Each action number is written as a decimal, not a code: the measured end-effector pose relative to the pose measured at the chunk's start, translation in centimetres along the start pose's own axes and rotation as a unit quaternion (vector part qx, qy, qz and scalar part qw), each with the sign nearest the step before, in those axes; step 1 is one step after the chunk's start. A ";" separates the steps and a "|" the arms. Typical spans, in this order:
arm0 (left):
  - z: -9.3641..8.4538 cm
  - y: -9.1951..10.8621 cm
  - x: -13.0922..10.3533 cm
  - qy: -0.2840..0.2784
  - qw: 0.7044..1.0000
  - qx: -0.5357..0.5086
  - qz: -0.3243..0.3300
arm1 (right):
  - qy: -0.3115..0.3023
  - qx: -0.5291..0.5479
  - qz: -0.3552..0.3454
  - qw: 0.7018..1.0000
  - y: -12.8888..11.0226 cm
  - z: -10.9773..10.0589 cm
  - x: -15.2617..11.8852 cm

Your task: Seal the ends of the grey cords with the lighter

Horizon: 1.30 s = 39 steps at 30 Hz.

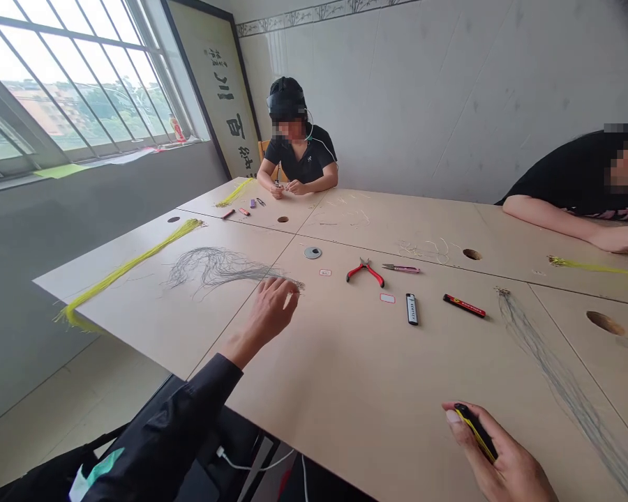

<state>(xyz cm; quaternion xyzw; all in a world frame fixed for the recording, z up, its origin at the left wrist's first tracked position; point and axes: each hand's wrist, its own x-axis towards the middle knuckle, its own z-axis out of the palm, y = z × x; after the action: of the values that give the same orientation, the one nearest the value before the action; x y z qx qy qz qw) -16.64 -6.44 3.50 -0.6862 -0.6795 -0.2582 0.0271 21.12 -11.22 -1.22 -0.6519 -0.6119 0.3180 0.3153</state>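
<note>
Your left hand is at a loose bundle of thin grey strands; your right hand grips a slim black-and-yellow handheld tool.
From the left, a long bundle of bright yellow strands lies on the pale flat-topped table, then the grey bundle, fanning leftward from its gathered end. Your left fingers curl at that end; whether they pinch it, I cannot tell. Next lie red-handled metal pliers, handles spread, and a white-and-black lighter. Your right hand is closed around its tool, near a second grey bundle.
</note>
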 end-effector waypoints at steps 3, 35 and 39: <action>1.7 3.9 1.5 0.043 0.996 -0.073 0.003 | -0.060 0.062 -0.007 0.996 -2.3 0.0 2.1; 12.7 13.6 4.4 -0.065 0.887 -0.458 -0.002 | -0.091 0.310 0.049 0.945 -4.6 4.2 12.8; 12.4 13.8 4.4 -0.078 0.887 -0.455 -0.008 | -0.080 0.276 0.019 0.957 -4.9 4.0 12.7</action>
<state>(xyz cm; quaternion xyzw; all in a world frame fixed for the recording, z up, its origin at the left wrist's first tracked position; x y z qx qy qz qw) 0.07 1.40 -1.13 -0.6356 -0.4925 -0.4852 -0.3436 15.64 1.78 -0.10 -0.5232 -0.5109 0.5320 0.4268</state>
